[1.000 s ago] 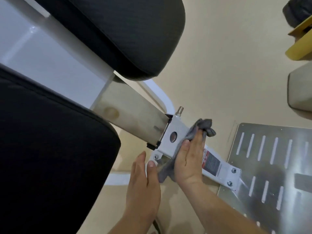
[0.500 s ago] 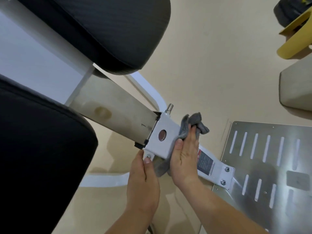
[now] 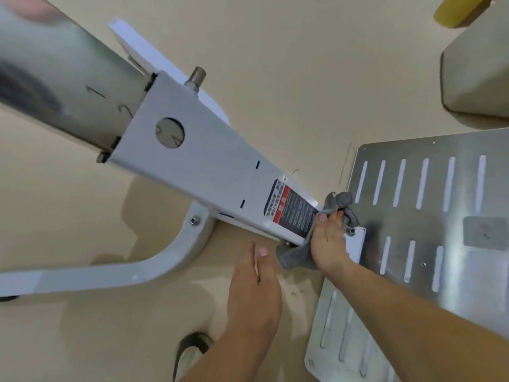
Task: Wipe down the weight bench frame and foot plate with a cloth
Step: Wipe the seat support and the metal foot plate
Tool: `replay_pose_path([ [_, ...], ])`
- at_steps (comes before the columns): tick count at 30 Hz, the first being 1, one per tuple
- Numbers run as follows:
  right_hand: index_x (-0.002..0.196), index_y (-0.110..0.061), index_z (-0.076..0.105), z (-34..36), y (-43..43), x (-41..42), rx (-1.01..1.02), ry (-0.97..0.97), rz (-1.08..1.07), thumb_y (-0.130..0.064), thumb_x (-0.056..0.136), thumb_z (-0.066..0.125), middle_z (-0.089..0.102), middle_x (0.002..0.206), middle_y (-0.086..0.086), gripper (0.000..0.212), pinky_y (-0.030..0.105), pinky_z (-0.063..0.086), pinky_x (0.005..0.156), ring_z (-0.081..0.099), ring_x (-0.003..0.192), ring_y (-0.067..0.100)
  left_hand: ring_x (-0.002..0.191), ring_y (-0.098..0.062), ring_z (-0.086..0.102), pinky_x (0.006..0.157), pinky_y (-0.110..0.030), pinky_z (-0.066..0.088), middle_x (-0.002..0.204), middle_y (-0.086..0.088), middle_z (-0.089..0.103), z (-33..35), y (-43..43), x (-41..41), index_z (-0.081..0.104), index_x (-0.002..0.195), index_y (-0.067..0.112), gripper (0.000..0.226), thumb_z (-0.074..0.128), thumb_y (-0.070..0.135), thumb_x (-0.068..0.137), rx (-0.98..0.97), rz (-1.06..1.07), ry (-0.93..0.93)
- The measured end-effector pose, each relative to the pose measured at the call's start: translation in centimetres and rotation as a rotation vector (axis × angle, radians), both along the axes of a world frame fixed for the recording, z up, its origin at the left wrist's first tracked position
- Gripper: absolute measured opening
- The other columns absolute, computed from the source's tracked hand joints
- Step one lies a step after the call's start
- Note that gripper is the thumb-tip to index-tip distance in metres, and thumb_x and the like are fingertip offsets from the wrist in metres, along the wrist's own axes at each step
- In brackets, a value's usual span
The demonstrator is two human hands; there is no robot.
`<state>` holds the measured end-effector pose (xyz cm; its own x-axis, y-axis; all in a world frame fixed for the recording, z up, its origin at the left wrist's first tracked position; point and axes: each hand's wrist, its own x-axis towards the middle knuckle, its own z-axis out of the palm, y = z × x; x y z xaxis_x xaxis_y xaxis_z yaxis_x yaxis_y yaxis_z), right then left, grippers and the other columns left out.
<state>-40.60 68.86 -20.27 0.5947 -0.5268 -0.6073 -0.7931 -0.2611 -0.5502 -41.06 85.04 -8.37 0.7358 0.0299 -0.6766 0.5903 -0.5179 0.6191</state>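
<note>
Cloth sits bunched under the right hand, fingers curled over it at the frame's low end beside the foot plate; left hand hovers flat and empty; best press firmly round the bolted corners

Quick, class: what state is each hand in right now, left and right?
Left hand: open, fingers straight, holding nothing.
Right hand: closed, gripping the grey cloth against the white frame.
</note>
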Motion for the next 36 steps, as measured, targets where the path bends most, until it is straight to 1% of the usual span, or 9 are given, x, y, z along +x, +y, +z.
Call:
replay_pose_path([
  [6, 0.161, -0.002, 0.004, 1.1, 1.2, 1.5, 0.079, 0.022, -0.316, -0.029, 0.112, 0.016, 0.0, 0.171, 0.015, 0.058, 0.043, 0.002, 0.127, 0.0, 0.158, 0.027, 0.146, -0.002, 0.032, 0.112, -0.016, 0.018, 0.161, 0.013, 0.037, -1.0, 0.3, -0.7, 0.034, 0.159, 0.027, 0.053, 0.033, 0.045, 0.109, -0.017, 0.002, 0.002],
  [10, 0.162, -0.009, 0.003, 7.6, 8.6, 3.1, -0.122, -0.407, 0.102, -0.031, 0.104, 0.042, -0.009, 0.169, 0.018, 0.072, 0.042, -0.013, 0.126, -0.015, 0.156, 0.032, 0.13, 0.008, 0.044, 0.114, -0.023, 0.03, 0.143, 0.026, 0.051, 0.9, 1.1, 0.3, 0.046, 0.15, 0.036, 0.042, 0.035, 0.039, 0.11, -0.087, 0.049, -0.039],
  [13, 0.156, -0.038, -0.016, 9.9, 9.8, 4.3, -0.133, -0.507, 0.238, -0.059, 0.1, 0.011, -0.021, 0.169, -0.008, 0.066, 0.031, -0.02, 0.122, -0.029, 0.152, 0.009, 0.128, 0.003, 0.053, 0.115, -0.031, 0.037, 0.14, 0.023, 0.058, 1.5, 2.0, 1.5, 0.054, 0.143, 0.038, 0.037, 0.036, 0.039, 0.11, -0.089, 0.122, -0.053],
  [16, 0.158, -0.034, -0.006, 7.9, 7.0, 4.8, -0.122, -0.46, 0.098, -0.057, 0.1, 0.012, -0.007, 0.171, -0.008, 0.065, 0.033, -0.01, 0.127, -0.017, 0.154, 0.004, 0.138, -0.006, 0.046, 0.121, -0.034, 0.03, 0.149, 0.014, 0.052, 2.4, 2.8, 2.4, 0.049, 0.15, 0.029, 0.046, 0.035, 0.042, 0.108, -0.005, 0.128, -0.039],
  [20, 0.16, -0.017, 0.025, 6.8, 4.0, 5.0, 0.049, -0.229, -0.116, -0.049, 0.102, 0.012, 0.022, 0.168, 0.008, 0.067, 0.041, 0.013, 0.126, 0.015, 0.155, 0.022, 0.133, -0.015, 0.051, 0.118, -0.04, 0.036, 0.141, 0.004, 0.06, 3.3, 2.7, 3.0, 0.056, 0.141, 0.023, 0.041, 0.039, 0.039, 0.108, 0.012, 0.085, -0.044],
  [23, 0.136, -0.022, 0.051, 10.4, 4.0, 4.7, 0.119, -0.208, -0.12, -0.04, 0.111, 0.023, 0.063, 0.12, 0.004, 0.042, 0.034, 0.042, 0.091, 0.058, 0.108, 0.023, 0.114, -0.018, 0.064, 0.104, -0.038, 0.047, 0.113, 0.009, 0.068, 4.6, 1.9, 2.6, 0.066, 0.111, 0.027, 0.03, 0.041, 0.042, 0.107, -0.04, 0.133, 0.033],
  [28, 0.088, -0.025, 0.067, 18.5, 5.1, 0.5, 0.341, -0.307, 0.12, -0.034, 0.107, 0.048, 0.068, 0.078, -0.003, 0.028, 0.036, 0.056, 0.079, 0.063, 0.075, 0.017, 0.118, -0.021, 0.066, 0.1, -0.054, 0.054, 0.135, 0.006, 0.061, 8.3, 0.2, 1.7, 0.064, 0.125, 0.04, 0.054, 0.043, 0.077, 0.093, -0.422, 0.477, 0.446],
  [32, 0.101, -0.037, 0.077, 21.0, 5.3, -2.6, 0.336, -0.311, 0.38, -0.02, 0.099, 0.066, 0.075, 0.098, -0.024, 0.021, 0.009, 0.048, 0.082, 0.067, 0.096, -0.006, 0.097, -0.025, 0.077, 0.093, -0.046, 0.058, 0.111, -0.012, 0.078, 10.0, 0.0, 2.0, 0.08, 0.107, 0.014, 0.062, 0.045, 0.065, 0.099, -0.643, 0.66, 0.506],
  [36, 0.095, -0.031, 0.08, 21.4, 5.1, -2.7, 0.197, -0.381, 0.536, -0.03, 0.084, 0.063, 0.07, 0.112, -0.028, 0.021, 0.023, 0.048, 0.097, 0.062, 0.113, -0.002, 0.094, -0.029, 0.077, 0.07, -0.038, 0.062, 0.111, -0.017, 0.076, 9.5, -0.2, 1.5, 0.07, 0.12, 0.009, 0.033, 0.045, 0.029, 0.11, -0.532, 0.674, 0.386],
])
